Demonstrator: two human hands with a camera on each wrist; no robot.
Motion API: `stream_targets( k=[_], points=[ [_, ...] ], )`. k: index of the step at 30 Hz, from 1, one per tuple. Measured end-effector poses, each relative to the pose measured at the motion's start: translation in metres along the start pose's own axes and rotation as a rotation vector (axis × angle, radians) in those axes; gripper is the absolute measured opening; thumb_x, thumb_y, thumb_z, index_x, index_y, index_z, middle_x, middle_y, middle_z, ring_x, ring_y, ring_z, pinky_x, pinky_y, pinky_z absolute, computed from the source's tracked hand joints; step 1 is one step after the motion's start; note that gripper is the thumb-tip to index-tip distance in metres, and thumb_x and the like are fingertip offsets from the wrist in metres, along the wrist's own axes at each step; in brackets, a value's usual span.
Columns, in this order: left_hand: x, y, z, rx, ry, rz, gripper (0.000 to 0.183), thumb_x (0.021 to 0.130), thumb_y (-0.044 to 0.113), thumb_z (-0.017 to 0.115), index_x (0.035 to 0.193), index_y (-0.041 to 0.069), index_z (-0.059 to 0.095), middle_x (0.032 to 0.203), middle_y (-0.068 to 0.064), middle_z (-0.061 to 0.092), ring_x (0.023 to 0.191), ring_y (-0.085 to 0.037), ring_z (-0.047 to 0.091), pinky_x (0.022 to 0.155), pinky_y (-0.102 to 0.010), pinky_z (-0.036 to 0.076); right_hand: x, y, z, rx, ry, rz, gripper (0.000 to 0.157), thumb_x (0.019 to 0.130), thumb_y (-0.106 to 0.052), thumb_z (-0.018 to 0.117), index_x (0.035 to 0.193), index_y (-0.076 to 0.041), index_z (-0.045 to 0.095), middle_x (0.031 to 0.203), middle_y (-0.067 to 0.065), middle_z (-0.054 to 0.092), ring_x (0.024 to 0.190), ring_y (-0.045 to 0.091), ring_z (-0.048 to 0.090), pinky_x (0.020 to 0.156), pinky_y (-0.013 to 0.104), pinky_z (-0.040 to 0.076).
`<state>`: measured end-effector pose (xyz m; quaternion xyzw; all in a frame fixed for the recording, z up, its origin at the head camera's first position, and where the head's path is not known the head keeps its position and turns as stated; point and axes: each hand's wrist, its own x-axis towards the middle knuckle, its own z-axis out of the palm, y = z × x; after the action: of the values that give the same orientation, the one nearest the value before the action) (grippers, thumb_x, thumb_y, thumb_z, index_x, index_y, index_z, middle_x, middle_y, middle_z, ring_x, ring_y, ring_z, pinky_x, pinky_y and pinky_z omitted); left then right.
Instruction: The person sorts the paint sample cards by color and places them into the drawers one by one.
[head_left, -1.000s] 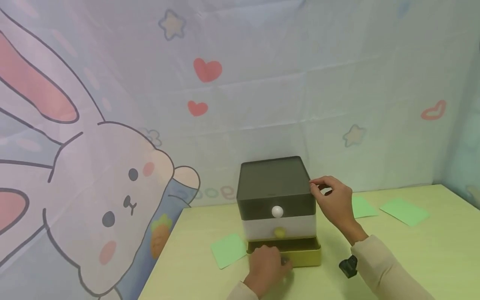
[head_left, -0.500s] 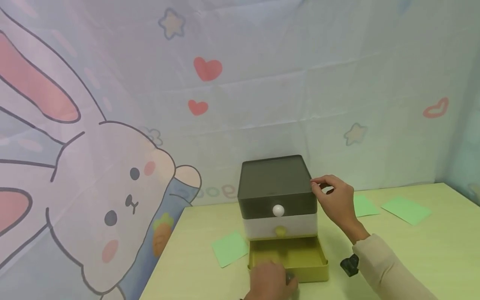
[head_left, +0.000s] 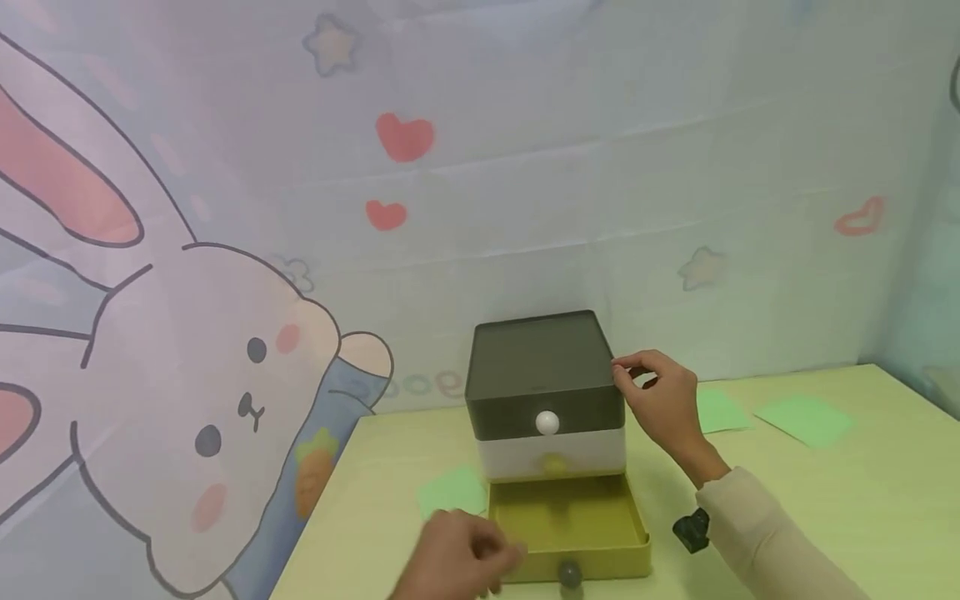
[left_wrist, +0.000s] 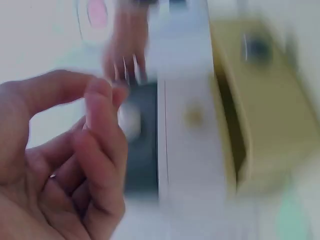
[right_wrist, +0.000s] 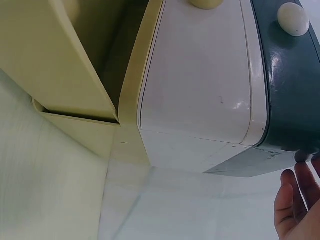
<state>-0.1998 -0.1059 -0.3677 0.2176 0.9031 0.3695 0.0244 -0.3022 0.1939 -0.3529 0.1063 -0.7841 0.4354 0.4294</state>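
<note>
A small stacked drawer unit [head_left: 543, 358] stands on the table, with a dark top tier and a white middle one. Its yellow bottom drawer [head_left: 573, 560] is pulled out, bare inside, with a dark round knob [head_left: 570, 574] on its front. Left of that knob, apart from it, is my left hand [head_left: 453, 554], fingers loosely curled and holding nothing. In the left wrist view, blurred, its thumb and fingertips come together. My right hand [head_left: 663, 400] pinches the top tier's right edge. The right wrist view shows its fingertips [right_wrist: 302, 175] against the dark side.
Green paper squares lie on the table: one sheet [head_left: 452, 492] left of the unit, another sheet [head_left: 806, 419] to the right, and one behind my right hand. A small black object [head_left: 692, 531] is by my right sleeve. A printed cloth [head_left: 525, 167] hangs behind.
The yellow bottom drawer has slid out toward me, drawn by my left hand at its knob. That hand has since let go and moved left. My right hand stays at the unit's edge.
</note>
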Motion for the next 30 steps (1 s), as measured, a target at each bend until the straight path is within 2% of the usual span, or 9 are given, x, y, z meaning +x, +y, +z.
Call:
stream_targets(
  k=[2,4,5,8,11,13,16,20,30],
  points=[
    [0.007,-0.021,-0.025,0.004,0.117,0.01,0.02,0.088,0.031,0.073,0.076,0.015,0.075,0.061,0.008,0.067,0.053,-0.002,0.057,0.054,-0.021,0.047,0.003,-0.001,0.001,0.0,0.003,-0.009,0.01,0.09,-0.008,0.069,0.093,-0.005,0.078,0.089,0.01,0.076,0.075,-0.016,0.052,0.061,0.007,0.044],
    [0.02,-0.047,-0.04,0.065,0.202,-0.038,0.012,0.087,0.027,0.074,0.087,0.016,0.075,0.072,0.004,0.072,0.064,-0.007,0.064,0.061,-0.025,0.052,0.005,-0.002,0.001,0.0,0.014,-0.012,0.01,0.09,-0.007,0.069,0.093,-0.005,0.078,0.088,0.009,0.076,0.074,-0.016,0.052,0.061,0.006,0.043],
    [0.027,-0.061,-0.044,0.096,0.213,-0.069,0.013,0.086,0.025,0.076,0.093,0.014,0.074,0.08,0.0,0.073,0.072,-0.012,0.067,0.066,-0.029,0.055,0.006,-0.002,0.001,-0.001,0.018,-0.013,0.01,0.09,-0.007,0.069,0.092,-0.006,0.078,0.088,0.009,0.076,0.074,-0.017,0.051,0.061,0.006,0.042],
    [0.043,-0.099,-0.048,0.176,0.139,-0.135,0.044,0.079,0.022,0.083,0.117,0.005,0.067,0.109,-0.014,0.073,0.1,-0.031,0.069,0.083,-0.044,0.058,0.004,-0.002,0.001,-0.004,0.015,-0.016,0.009,0.09,-0.007,0.069,0.092,-0.006,0.078,0.088,0.009,0.076,0.074,-0.017,0.051,0.061,0.006,0.043],
    [0.053,-0.123,-0.045,0.217,0.0,-0.17,0.081,0.071,0.023,0.09,0.138,-0.004,0.052,0.135,-0.027,0.059,0.124,-0.048,0.056,0.098,-0.059,0.051,0.001,-0.002,0.002,0.001,0.011,-0.011,0.009,0.089,-0.007,0.069,0.091,-0.006,0.078,0.089,0.009,0.076,0.074,-0.017,0.052,0.06,0.006,0.043],
    [0.059,-0.132,-0.042,0.241,-0.065,-0.193,0.1,0.066,0.025,0.094,0.146,-0.005,0.042,0.143,-0.03,0.052,0.131,-0.05,0.05,0.103,-0.064,0.046,-0.001,-0.002,0.003,0.008,0.014,-0.006,0.009,0.089,-0.007,0.07,0.091,-0.006,0.078,0.089,0.009,0.076,0.074,-0.017,0.052,0.06,0.006,0.043],
    [0.063,-0.138,-0.038,0.292,-0.097,-0.232,0.11,0.061,0.025,0.097,0.15,-0.004,0.038,0.146,-0.029,0.05,0.133,-0.051,0.048,0.104,-0.072,0.04,-0.004,-0.004,0.004,0.01,0.009,-0.001,0.008,0.089,-0.007,0.07,0.091,-0.006,0.078,0.089,0.009,0.076,0.074,-0.015,0.053,0.06,0.006,0.043],
    [0.066,-0.142,-0.035,0.343,-0.081,-0.246,0.108,0.058,0.022,0.098,0.147,-0.003,0.043,0.142,-0.028,0.055,0.129,-0.051,0.052,0.1,-0.075,0.041,-0.007,-0.005,0.004,0.005,0.004,0.003,0.008,0.089,-0.007,0.07,0.092,-0.006,0.078,0.088,0.009,0.076,0.074,-0.014,0.053,0.06,0.007,0.044],
    [0.059,-0.142,-0.036,0.401,-0.012,-0.184,0.101,0.057,0.028,0.097,0.141,-0.002,0.05,0.133,-0.024,0.062,0.122,-0.047,0.058,0.097,-0.069,0.046,-0.004,-0.005,0.003,0.008,0.023,-0.011,0.008,0.088,-0.005,0.07,0.091,-0.004,0.078,0.087,0.009,0.076,0.073,-0.013,0.054,0.059,0.008,0.043]
  ],
)
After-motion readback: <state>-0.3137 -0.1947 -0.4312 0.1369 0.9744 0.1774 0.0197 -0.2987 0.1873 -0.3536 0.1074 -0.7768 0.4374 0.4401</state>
